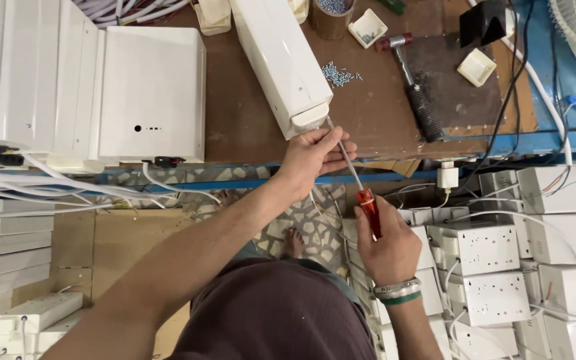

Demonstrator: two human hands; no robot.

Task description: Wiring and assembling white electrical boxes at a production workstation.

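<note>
The screwdriver point(358, 190) ran slantwise from the near end of the long white box point(281, 60), which lay on the brown table point(248, 127) with that end reaching almost to the table's front edge. Its thin metal shaft met the box end at the tip, and its red handle hung out past the front edge, over the floor. The left hand point(311, 157) sat just below the box end, fingers pinched around the upper shaft close to the tip. The right hand point(388, 250) was wrapped tight around the red handle, lower and nearer the body, a bracelet on its wrist. A small heap of screws point(338, 75) lay beside the box, and a hammer point(413, 87) rested further toward the table's right edge.
</note>
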